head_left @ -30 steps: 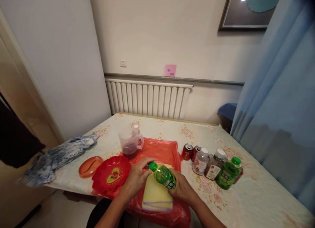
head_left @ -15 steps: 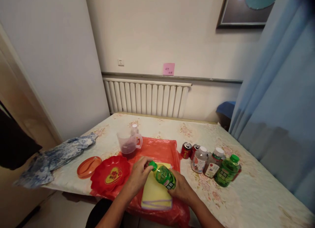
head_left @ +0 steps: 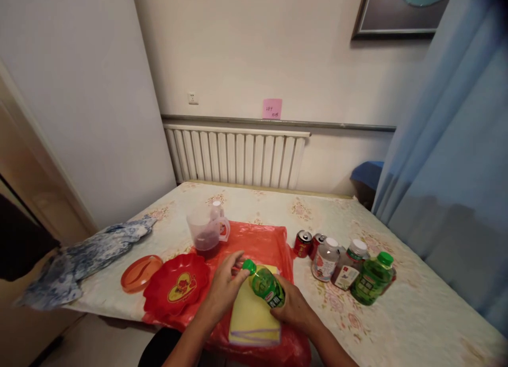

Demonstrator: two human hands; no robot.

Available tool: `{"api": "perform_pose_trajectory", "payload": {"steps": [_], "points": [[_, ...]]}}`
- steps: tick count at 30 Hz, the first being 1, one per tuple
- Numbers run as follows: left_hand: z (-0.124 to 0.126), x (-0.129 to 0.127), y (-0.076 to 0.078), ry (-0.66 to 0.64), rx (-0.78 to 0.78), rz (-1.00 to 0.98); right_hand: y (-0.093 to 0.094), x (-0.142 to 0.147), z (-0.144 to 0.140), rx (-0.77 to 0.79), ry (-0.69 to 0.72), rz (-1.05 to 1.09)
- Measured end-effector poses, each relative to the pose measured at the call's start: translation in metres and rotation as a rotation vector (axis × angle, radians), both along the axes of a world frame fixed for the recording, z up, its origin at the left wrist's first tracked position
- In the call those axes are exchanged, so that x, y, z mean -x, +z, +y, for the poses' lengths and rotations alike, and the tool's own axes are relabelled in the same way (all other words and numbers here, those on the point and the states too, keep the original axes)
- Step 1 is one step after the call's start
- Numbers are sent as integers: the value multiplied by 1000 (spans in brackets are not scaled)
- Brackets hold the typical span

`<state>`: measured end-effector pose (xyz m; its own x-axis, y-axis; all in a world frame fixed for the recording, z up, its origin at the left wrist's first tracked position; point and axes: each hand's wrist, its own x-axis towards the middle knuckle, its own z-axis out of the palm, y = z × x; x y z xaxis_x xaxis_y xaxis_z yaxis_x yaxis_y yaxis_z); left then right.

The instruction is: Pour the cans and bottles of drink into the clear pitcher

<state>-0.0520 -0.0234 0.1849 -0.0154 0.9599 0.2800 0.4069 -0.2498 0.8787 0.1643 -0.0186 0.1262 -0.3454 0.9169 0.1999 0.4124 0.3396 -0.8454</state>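
"What fills your feed?"
"The table (head_left: 420,309), its near edge below the forearms. On it, the red sheet (head_left: 257,237) leaves open room ahead; the red dish (head_left: 159,293) crowds the left side, and the yellow cloth (head_left: 254,317) lies on the sheet."
"Grip?"
"I have the right hand (head_left: 296,306) wrapped round the green bottle (head_left: 265,284), tilted over that cloth. The left hand (head_left: 225,285) is at the cap (head_left: 249,266); I can't tell whether it pinches."
"Step?"
"Cap work, I judge; turning it calls for a steady right hold."
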Motion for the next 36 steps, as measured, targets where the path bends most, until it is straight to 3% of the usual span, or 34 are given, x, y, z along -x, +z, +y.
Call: {"api": "perform_pose_trajectory", "payload": {"steps": [5, 11, 18, 23, 30, 36], "points": [[5, 16, -43, 158, 58, -39, -3, 6, 33, 106, -79, 148], [15, 23, -95, -71, 254, -107, -14, 36, 102, -1, -242, 192], [68, 17, -116, -88, 359, -314, -15, 91, 178, 43, -167, 452], [97, 11, -141, -177, 377, -453, -33, 127, 230, 65, -143, 482], [114, 22, -173, -431, 352, -582, -57, 174, 285, 62, -85, 523], [120, 24, -185, -472, 345, -636, -70, 201, 301, 60, -74, 541]]}}
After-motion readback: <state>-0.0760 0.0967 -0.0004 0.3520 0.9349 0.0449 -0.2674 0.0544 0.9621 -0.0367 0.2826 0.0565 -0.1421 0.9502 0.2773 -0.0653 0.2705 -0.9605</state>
